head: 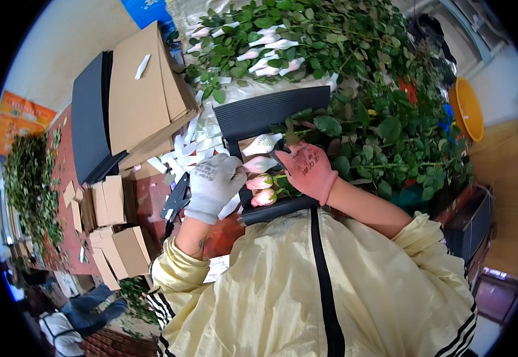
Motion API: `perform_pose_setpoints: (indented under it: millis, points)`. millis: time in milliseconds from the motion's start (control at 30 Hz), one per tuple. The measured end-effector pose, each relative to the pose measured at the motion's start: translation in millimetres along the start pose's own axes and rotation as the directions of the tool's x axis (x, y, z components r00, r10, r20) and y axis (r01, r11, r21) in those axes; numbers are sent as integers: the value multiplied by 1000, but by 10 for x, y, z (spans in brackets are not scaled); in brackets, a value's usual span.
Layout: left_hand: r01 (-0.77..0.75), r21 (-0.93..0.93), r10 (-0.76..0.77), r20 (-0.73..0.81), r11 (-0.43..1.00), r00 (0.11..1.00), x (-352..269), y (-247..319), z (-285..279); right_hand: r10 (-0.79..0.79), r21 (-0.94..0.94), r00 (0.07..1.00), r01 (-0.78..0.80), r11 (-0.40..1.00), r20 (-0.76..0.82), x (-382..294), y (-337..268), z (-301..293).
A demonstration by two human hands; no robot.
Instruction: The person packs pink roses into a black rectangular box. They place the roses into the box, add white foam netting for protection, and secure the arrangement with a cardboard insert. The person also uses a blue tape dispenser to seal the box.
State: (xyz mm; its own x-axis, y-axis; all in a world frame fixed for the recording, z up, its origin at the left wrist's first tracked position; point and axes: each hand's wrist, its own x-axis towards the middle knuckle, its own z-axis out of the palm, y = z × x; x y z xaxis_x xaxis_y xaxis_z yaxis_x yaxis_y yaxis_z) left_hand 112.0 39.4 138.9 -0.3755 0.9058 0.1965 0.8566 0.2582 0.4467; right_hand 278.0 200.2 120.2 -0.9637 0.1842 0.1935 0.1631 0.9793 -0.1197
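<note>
My left hand (214, 185), in a pale grey glove, pinches the tip of a white foam net sleeve (260, 165) on a rosebud. At that bud's base is my right hand (308, 172), in a pink glove with dark fingertips; its fingers close around the stem, which they partly hide. Above lies another netted rosebud (262, 144). Two bare pink rosebuds (262, 191) lie below, side by side. All rest on black corrugated sheet (272, 111), whose far flap stands raised and whose near edge lies against my jacket.
Loose white net sleeves (192, 149) and a black tool (176, 196) lie at left. Beyond are stacked cardboard sheets (141, 89), black sheets (90, 116) and folded cartons (123, 252). Leafy rose stems (388, 134) fill the right; netted roses (268, 53) lie behind. A person (69, 328) is lower left.
</note>
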Motion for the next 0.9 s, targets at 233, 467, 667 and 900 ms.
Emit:
perform_pose_setpoints:
  millis: [233, 467, 667, 900]
  points:
    - [80, 97, -69, -112, 992, 991, -234, -343, -111, 61, 77, 976, -79, 994, 210, 92, -8, -88]
    - [201, 79, -197, -55, 976, 979, -340, 139, -554, -10, 41, 976, 1, 999, 218, 81, -4, -168]
    - [-92, 157, 59, 203, 983, 977, -213, 681, -7, -42, -105, 953, 77, 992, 299, 90, -95, -204]
    - [-89, 100, 78, 112, 991, 991, -298, 678, 42, -196, -210, 979, 181, 961, -53, 364, 97, -347]
